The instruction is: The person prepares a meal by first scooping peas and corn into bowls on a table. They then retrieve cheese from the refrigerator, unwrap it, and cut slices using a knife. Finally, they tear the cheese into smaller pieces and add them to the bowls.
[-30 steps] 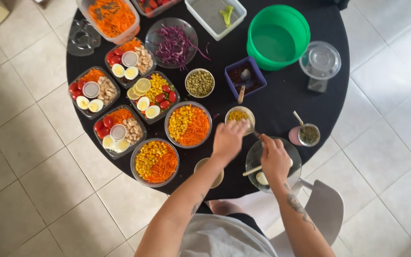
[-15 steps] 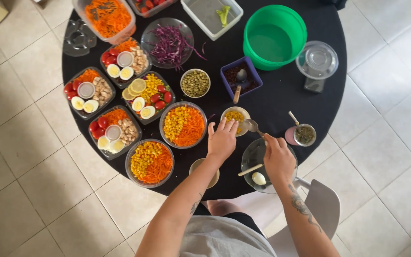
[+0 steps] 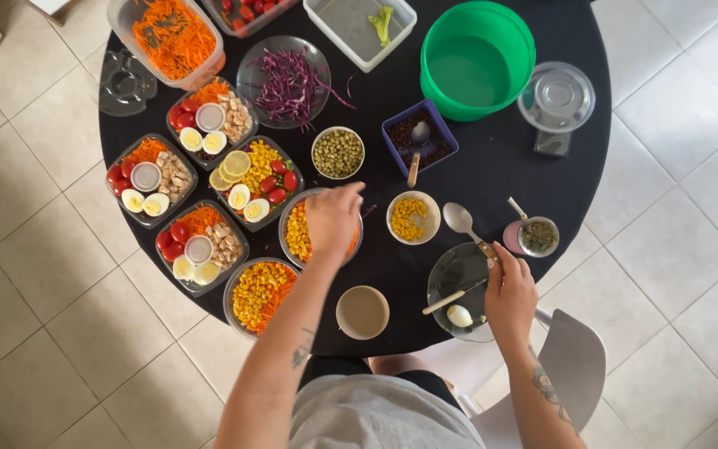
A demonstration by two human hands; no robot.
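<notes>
Metal spoon (image 3: 462, 222) in right grip (image 3: 508, 291)

I count four filled salad trays (image 3: 197, 245) at the left of the frame, two round bowls of corn and carrot (image 3: 261, 293) at lower centre, one green bucket (image 3: 476, 60) at upper right, two hands (image 3: 333, 218), and three metal spoons (image 3: 462, 221) right of centre, one resting in the purple tub

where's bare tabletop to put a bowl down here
Bare black table lies between the green bucket, the purple tray and the herb cup. The left side is crowded with salad boxes packed edge to edge.
</notes>
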